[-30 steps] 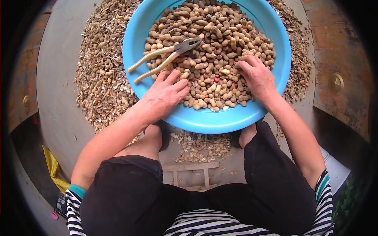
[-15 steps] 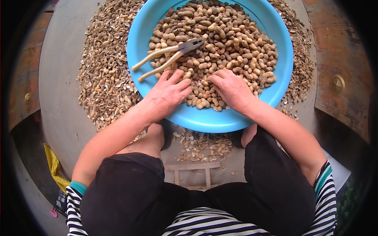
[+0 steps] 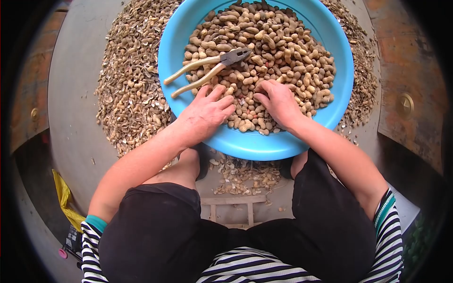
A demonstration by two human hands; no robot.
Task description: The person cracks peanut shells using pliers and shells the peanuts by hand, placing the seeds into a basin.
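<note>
Both bare forearms are being stretched forward and angled inward. Left hand is being held palm-down, fingers kinda spread, while the right hand is being curled loosely.

Broken peanut shells lie in a broad heap on the grey floor at left, a second heap at right and a small scatter nearer the viewer, just beyond a pale wooden frame. Weathered brown panels flank the floor, the right one bearing a round brass-coloured fitting. Crumpled yellow sheeting sits lower left, near a small pink disc; green foliage shows dimly lower right.
</note>
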